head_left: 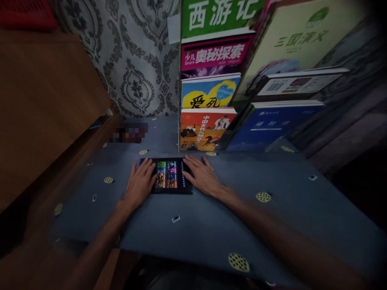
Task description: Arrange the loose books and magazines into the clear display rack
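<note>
A dark, thin book point(166, 189) with a grid of small colourful pictures on its cover lies flat on the blue patterned tablecloth point(205, 229). Resting on its left side is my left hand point(141, 179), fingers stretched out and flat. My right hand point(199, 174) lies over the book's right edge, its fingers spread. Neither hand is wrapped round the book. Part of the cover is hidden beneath my fingers. Just behind the book stands a clear rack holding an orange book point(207, 127) at its lower left.
More books stand in the rack, among them a blue book point(272, 125), a green book point(223, 18) and a pale book point(290, 44). A pixelated dark object point(128, 133) lies at the back left. A wooden cabinet point(45, 100) borders the table on the left.
</note>
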`<state>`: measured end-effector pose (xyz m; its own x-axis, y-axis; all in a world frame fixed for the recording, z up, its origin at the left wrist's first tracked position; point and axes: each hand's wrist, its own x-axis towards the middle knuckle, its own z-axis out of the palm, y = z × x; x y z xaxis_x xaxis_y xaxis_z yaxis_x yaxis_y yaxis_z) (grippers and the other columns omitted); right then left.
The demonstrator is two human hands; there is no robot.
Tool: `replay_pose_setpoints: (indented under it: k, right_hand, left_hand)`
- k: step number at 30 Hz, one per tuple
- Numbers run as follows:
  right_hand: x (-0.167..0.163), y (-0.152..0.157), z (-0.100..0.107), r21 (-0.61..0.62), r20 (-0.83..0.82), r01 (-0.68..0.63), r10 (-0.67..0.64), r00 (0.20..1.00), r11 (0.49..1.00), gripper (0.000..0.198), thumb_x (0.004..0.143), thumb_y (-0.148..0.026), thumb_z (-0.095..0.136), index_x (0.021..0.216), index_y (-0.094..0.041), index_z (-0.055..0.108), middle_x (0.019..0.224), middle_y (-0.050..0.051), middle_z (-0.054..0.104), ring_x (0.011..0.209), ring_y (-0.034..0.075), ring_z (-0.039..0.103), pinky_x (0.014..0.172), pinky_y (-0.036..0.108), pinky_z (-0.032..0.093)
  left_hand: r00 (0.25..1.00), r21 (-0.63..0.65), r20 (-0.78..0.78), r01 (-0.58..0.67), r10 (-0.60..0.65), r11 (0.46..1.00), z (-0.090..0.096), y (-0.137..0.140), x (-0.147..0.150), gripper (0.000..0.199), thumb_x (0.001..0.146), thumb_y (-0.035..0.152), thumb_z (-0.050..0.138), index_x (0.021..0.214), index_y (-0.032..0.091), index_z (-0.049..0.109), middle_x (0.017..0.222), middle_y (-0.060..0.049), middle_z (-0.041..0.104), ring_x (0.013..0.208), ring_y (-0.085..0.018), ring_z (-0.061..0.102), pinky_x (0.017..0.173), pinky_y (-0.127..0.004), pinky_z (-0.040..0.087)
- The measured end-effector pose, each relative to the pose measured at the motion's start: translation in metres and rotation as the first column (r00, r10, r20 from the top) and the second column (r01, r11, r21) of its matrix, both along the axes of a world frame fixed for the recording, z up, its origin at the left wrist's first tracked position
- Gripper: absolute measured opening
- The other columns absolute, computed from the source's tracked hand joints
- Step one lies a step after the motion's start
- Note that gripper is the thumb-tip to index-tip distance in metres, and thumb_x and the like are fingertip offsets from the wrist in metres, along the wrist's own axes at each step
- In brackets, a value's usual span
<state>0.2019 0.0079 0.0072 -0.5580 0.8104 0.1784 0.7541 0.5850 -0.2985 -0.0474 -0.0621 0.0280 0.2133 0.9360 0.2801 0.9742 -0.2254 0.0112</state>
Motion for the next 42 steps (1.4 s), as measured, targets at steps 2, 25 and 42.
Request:
replay_pose_setpoints:
  k: [2,25,42]
  right_hand:
    - [0.0,-0.001,0.001,-0.006,0.018,0.003,-0.003,1.0,1.0,0.053,0.101,-0.039,0.038,0.147,-0.014,0.046,0.155,0.016,0.045,0.146,0.029,0.038,0.12,0.062,0.021]
    - [0.003,-0.014,-0.005,0.107,-0.013,-0.119,0.121,0.993,0.987,0.057,0.099,-0.052,0.043,0.139,-0.012,0.056,0.154,0.018,0.045,0.148,0.031,0.034,0.12,0.06,0.025]
    - [-0.003,-0.042,0.005,0.186,0.194,-0.335,0.299,0.934,0.924,0.049,0.093,-0.042,0.064,0.134,-0.016,0.059,0.139,0.018,0.061,0.133,0.029,0.055,0.106,0.042,0.051]
  left_hand:
    - [0.991,-0.028,0.007,0.135,-0.135,0.99,-0.001,-0.01,0.019,0.042,0.103,0.033,0.038,0.14,0.018,0.05,0.15,-0.012,0.052,0.145,-0.025,0.04,0.12,-0.056,0.029]
    - [0.984,-0.022,-0.096,0.146,-0.148,0.989,0.0,-0.062,-0.048,0.043,0.101,0.043,0.042,0.136,0.022,0.057,0.137,-0.011,0.064,0.12,-0.026,0.062,0.101,-0.047,0.052]
    - [0.856,-0.15,-0.391,0.302,-0.337,0.941,-0.01,-0.026,-0.026,0.055,0.095,0.012,0.045,0.15,0.024,0.043,0.141,-0.02,0.058,0.128,-0.037,0.058,0.097,-0.047,0.056]
